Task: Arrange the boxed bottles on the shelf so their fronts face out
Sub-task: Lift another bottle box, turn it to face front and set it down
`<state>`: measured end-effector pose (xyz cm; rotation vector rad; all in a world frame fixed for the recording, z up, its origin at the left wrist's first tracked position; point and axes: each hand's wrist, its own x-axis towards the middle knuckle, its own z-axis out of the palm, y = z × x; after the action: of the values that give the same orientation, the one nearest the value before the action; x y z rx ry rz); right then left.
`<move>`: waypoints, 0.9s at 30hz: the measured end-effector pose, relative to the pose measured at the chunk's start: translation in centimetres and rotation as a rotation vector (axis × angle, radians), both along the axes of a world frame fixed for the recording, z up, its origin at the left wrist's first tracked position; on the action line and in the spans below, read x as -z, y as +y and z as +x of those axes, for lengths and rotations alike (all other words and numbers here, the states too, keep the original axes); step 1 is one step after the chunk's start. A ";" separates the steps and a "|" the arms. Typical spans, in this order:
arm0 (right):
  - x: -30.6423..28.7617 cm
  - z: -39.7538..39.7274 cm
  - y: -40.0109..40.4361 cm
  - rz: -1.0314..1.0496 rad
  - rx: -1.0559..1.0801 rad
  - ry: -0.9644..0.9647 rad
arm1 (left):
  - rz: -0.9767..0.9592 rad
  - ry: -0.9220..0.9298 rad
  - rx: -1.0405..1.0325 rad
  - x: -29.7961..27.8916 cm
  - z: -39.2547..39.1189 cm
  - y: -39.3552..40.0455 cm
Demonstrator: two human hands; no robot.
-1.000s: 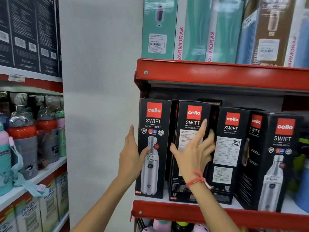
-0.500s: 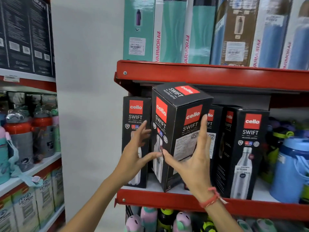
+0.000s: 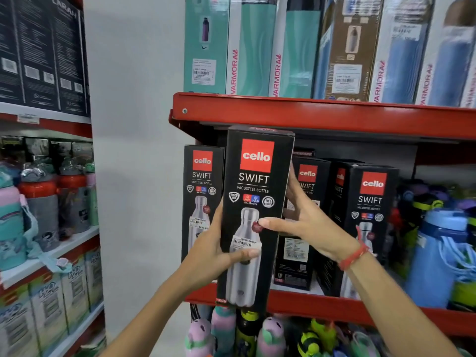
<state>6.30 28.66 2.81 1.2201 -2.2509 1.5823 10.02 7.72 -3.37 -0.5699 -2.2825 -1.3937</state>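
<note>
I hold a black Cello Swift bottle box [image 3: 253, 176] in front of the red shelf [image 3: 309, 302], its front with the bottle picture facing me. My left hand [image 3: 213, 251] grips its left edge, thumb across the front. My right hand [image 3: 306, 222] holds its right side, thumb on the front. On the shelf, a box [image 3: 201, 181] at the far left shows its front. A box [image 3: 306, 202] behind my right hand shows a label side. A box [image 3: 371, 202] further right shows its front.
The upper red shelf [image 3: 309, 114] carries tall Varmora boxes [image 3: 296, 47]. A blue jug [image 3: 438, 253] stands right of the Cello boxes. Loose bottles [image 3: 41, 199] fill the left rack. Animal-shaped bottles [image 3: 224, 328] sit below the shelf.
The box has come off the shelf into both hands and turned from its label side, through a corner view, to its picture front.
</note>
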 end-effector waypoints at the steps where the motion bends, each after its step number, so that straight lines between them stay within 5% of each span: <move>1: -0.4 -0.4 -0.2 0.014 0.015 -0.017 | -0.002 0.002 -0.013 0.0 -0.6 0.1; 21: 3.5 -7.4 -3.0 -0.040 0.258 -0.018 | -0.038 -0.126 -0.120 1.6 -9.2 1.4; 24: 3.7 -6.9 -3.7 -0.016 0.499 0.111 | -0.042 -0.144 -0.152 1.7 -9.5 1.3; 27: 3.5 -5.9 -3.6 -0.241 0.957 0.511 | -0.068 -0.133 -0.238 2.1 -9.3 1.6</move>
<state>0.38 25.06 -0.65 0.2982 -1.7769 0.9657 0.71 9.35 -5.51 -0.2202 -2.4177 -1.2756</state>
